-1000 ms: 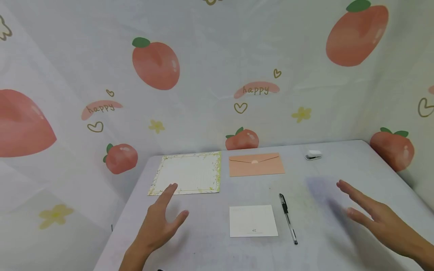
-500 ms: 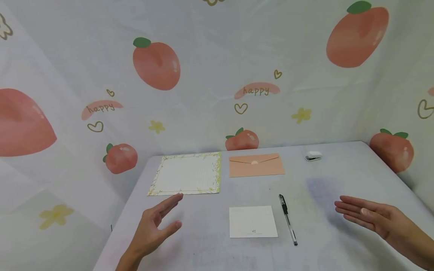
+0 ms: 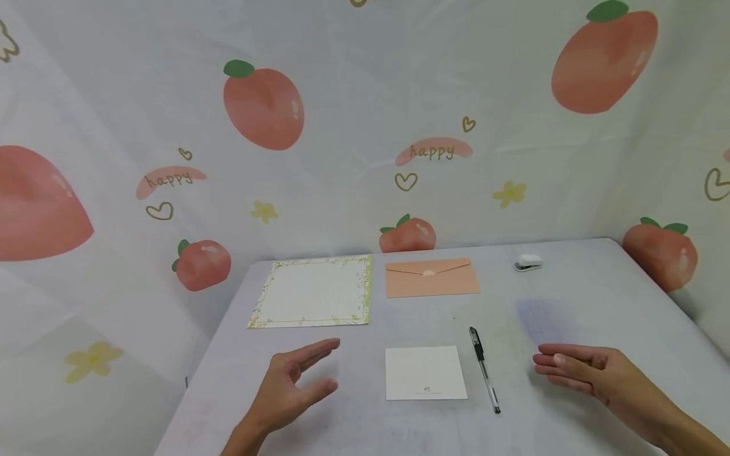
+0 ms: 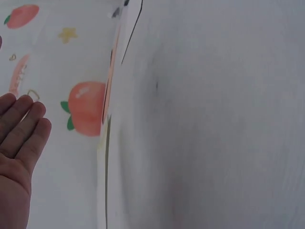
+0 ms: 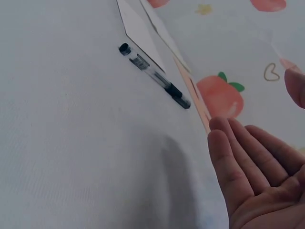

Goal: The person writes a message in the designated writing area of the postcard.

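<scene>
My left hand point(image 3: 291, 389) is held over the left part of the table, fingers extended and thumb apart, holding nothing. On the other side my right hand point(image 3: 604, 380) is likewise empty, its fingers together and pointing left. Between the hands lies a small white card point(image 3: 426, 372) with a tiny print near its lower edge. Beside that card is a clear pen point(image 3: 485, 369) with a black cap, nearest to the right hand. Farther back, left of centre, lies a sheet of letter paper point(image 3: 312, 292) with a floral border. A peach envelope point(image 3: 431, 278) lies to its right, flap side up.
A small white stapler point(image 3: 528, 262) sits at the back right of the table point(image 3: 353, 418). Behind the table hangs a white cloth point(image 3: 342, 177) printed with peaches, hearts and flowers. A bluish stain point(image 3: 544, 316) marks the tabletop on the right.
Both hands have come inward toward the card and lower in view. The right hand has turned, its fingers now together. The paper, envelope, card, pen and stapler have stayed in place.
</scene>
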Available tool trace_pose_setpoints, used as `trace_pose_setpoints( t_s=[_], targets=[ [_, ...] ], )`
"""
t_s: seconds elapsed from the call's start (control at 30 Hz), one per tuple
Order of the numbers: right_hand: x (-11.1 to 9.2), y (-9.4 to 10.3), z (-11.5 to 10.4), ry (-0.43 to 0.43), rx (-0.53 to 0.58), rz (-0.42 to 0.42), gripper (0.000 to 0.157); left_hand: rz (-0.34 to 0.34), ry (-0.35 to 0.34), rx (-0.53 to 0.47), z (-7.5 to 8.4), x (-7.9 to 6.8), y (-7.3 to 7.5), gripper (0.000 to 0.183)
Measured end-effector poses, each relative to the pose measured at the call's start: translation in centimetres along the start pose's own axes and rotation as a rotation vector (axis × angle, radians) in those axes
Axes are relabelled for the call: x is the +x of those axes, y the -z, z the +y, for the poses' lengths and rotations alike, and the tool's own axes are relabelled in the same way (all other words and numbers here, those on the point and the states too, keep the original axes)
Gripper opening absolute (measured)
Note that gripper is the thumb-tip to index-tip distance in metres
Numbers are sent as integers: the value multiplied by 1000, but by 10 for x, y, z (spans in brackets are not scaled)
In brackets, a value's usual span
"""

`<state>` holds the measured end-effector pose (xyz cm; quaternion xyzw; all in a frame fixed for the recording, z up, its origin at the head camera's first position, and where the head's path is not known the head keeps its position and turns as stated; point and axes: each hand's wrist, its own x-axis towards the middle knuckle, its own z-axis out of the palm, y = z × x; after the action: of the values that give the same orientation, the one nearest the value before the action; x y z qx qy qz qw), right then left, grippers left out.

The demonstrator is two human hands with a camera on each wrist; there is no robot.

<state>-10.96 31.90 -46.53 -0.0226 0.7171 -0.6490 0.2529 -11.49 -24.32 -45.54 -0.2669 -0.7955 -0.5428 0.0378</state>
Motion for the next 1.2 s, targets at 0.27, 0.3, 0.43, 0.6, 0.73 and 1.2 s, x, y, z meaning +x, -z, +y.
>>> trace_pose_setpoints(
  t_s=[0.27,0.3,0.43,0.6,0.73,1.2],
  targets=[
    [13,-17,-5,6,13,-29,62,-74,2,-66,2,10,-25,54],
    [15,-19,-4,17,9,-35,62,-82,-6,-63,2,11,-28,54],
    [21,-26,-2,40,-2,-50,60,-107,5,-69,4,15,-37,54],
    [28,-36,-2,6,-60,26,59,-143,13,-91,6,21,-49,54],
    [35,-45,-5,-25,-111,97,56,-163,11,-106,8,25,-57,52],
    [59,-73,-11,-25,-305,128,40,-228,23,-203,12,35,-76,49]
  ],
)
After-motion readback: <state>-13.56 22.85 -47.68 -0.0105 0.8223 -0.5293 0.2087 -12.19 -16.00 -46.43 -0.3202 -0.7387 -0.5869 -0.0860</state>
